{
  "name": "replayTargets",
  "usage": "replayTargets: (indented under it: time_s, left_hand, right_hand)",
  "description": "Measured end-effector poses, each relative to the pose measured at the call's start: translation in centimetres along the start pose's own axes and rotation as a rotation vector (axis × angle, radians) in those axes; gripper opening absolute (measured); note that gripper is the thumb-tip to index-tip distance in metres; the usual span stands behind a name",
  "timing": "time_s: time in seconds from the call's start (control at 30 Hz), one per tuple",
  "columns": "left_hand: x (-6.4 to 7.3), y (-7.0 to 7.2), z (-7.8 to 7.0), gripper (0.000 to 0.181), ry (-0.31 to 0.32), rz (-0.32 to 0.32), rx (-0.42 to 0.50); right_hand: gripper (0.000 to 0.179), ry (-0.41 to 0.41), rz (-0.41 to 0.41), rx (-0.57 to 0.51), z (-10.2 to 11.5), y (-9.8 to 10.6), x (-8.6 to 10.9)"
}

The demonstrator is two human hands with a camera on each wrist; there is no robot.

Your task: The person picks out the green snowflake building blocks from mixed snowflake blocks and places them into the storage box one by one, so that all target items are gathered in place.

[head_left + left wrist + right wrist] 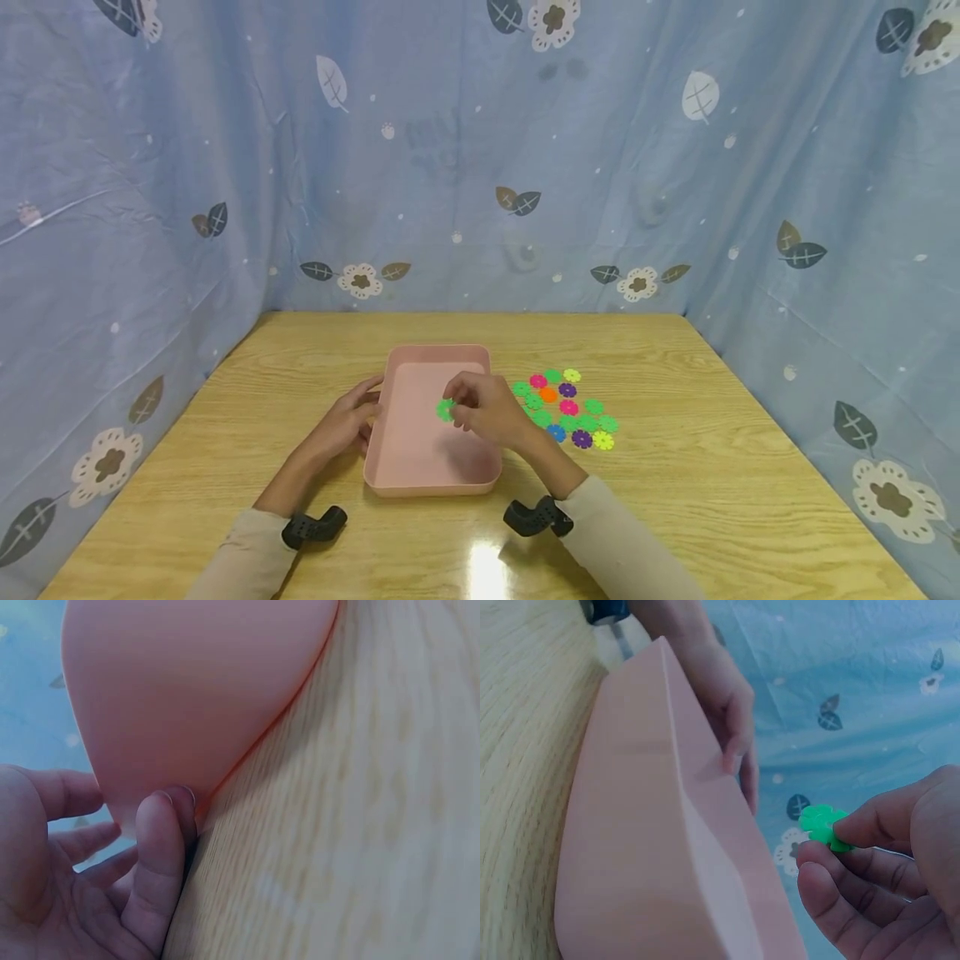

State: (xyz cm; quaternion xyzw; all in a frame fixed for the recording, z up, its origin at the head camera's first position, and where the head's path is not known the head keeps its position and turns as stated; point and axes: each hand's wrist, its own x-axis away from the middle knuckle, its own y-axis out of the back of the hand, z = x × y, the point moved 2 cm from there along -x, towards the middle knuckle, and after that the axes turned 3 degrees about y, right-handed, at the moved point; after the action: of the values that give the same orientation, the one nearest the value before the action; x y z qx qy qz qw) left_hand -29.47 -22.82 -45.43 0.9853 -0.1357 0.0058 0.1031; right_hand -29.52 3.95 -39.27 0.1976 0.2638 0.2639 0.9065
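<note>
A pink rectangular tray (431,490) sits on the wooden table. My right hand (486,408) is over the tray's right half, pinching a green flower-shaped plastic disc (445,409) between thumb and fingers. The right wrist view shows this green disc (822,825) above the rim, its notched edge sticking out past the fingertips. Against the tray's left outer wall rests my left hand (345,423). In the left wrist view, the left hand (90,877) touches the pink wall (195,690) with loosely bent fingers.
Right of the tray lies a loose spread of flower-shaped discs: several green ones (588,423), pink (568,407), purple (582,439), yellow (603,440), one orange (548,395) and one blue (556,432). A blue patterned curtain (480,167) surrounds the table (675,500).
</note>
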Motion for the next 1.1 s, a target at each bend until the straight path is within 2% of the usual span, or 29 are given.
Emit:
replayTargets:
  time_s: [0.2,0.37,0.53,0.7,0.87,1.1]
  left_hand:
    - [0.0,0.0,0.2,0.062,-0.006,0.008,0.015]
    - [0.0,0.0,0.3,0.063,-0.001,0.003,0.023]
    - [0.0,0.0,0.2,0.063,0.009,-0.004,0.024]
    - [0.0,0.0,0.1,0.064,0.016,-0.011,0.015]
    - [0.0,-0.1,0.0,0.066,0.017,-0.027,-0.005]
    - [0.0,-0.1,0.0,0.065,0.020,-0.042,-0.020]
  right_hand:
    - [0.017,-0.002,0.060,0.039,-0.4,-0.4,-0.8]
    - [0.015,-0.037,0.120,0.072,-1.3,-0.8,-1.8]
    - [0.014,-0.068,0.181,0.177,-1.8,-1.0,-2.9]
    - [0.016,-0.108,0.206,0.215,-1.8,-1.1,-4.1]
    - [0.015,-0.167,0.214,0.202,-2.0,-1.5,-5.0]
    - [0.009,-0.249,0.220,0.118,-2.6,-2.4,-5.3]
